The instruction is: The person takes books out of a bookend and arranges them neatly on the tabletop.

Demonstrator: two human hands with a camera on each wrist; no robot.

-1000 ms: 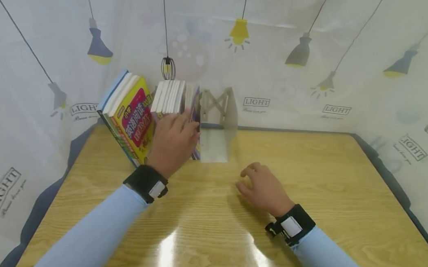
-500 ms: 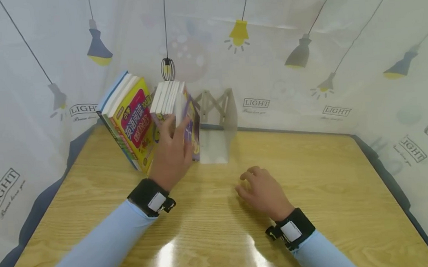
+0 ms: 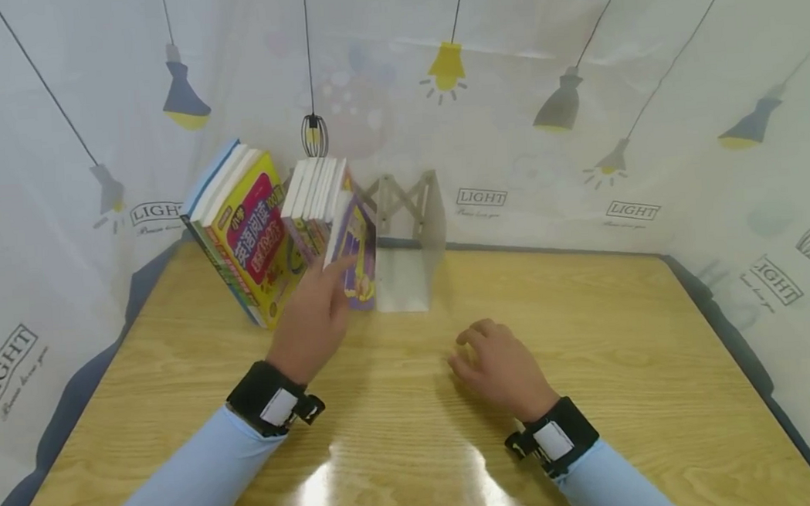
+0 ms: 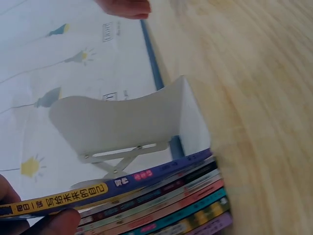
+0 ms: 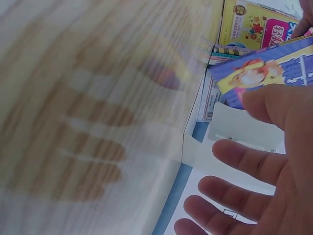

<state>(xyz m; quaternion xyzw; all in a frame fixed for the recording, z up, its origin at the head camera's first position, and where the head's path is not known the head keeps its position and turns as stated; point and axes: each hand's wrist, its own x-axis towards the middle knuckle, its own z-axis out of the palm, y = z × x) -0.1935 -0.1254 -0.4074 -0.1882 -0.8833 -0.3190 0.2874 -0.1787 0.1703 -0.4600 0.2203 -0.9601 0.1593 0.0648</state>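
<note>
Purple book, one; at one to two o'clock of the left hand, ten o'clock of the right hand; top tipped away from the row of thinner books at its eleven o'clock; foot perhaps on the table, though the head view does not settle it.

Left hand: thumb and finger drawn together in a pinch on the spine; right hand: fingers loosely bent, apart, holding nothing.

Hazards, as judged: a pinch near one end could let the book swivel or slip; dragging its cover might pull the neighbouring thin book along; the larger books, toward nine o'clock and leaning outward, could slide if knocked; the white bookend, at two o'clock, might shift if struck.

Obscured: left fingers, cropped at seven o'clock in the left wrist view; row's lower spines, partly behind the left hand; whatever supports the larger books, not visible.
</note>
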